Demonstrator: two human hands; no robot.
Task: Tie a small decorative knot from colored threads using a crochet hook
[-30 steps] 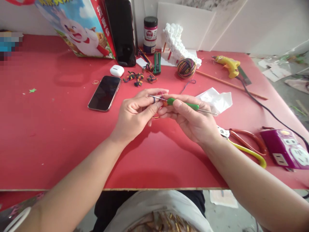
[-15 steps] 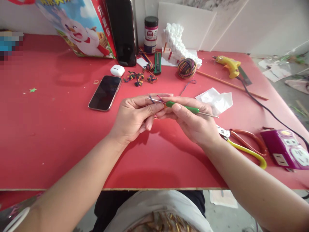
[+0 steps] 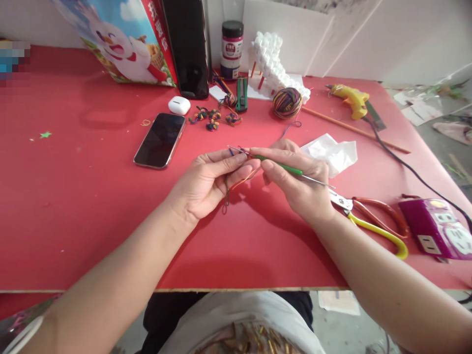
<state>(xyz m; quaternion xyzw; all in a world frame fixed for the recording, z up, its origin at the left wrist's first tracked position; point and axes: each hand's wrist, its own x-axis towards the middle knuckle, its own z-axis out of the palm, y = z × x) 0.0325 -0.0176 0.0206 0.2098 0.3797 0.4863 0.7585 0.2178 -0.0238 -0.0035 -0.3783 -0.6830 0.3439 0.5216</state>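
At upper centre, 1 black-lidded jar [image 3: 232, 50] stands upright, contents hidden. Mid-frame, my right hand [image 3: 304, 182] grasps a slim, green-handled metal hook [image 3: 289, 168]; my left hand [image 3: 206, 182] pinches thin multicoloured yarn [image 3: 241, 182], strands dangling.

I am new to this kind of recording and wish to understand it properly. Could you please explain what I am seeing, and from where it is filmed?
There is no machine here: a person works with two bare hands. The camera is worn on the head, looking forward and down. The left hand pinches multicoloured yarn. The right hand holds a green-handled tool with a thin metal shaft; its tip is too small to make out. On the red table lie, among other things, a yarn ball, a phone, a yellow glue gun and pliers.
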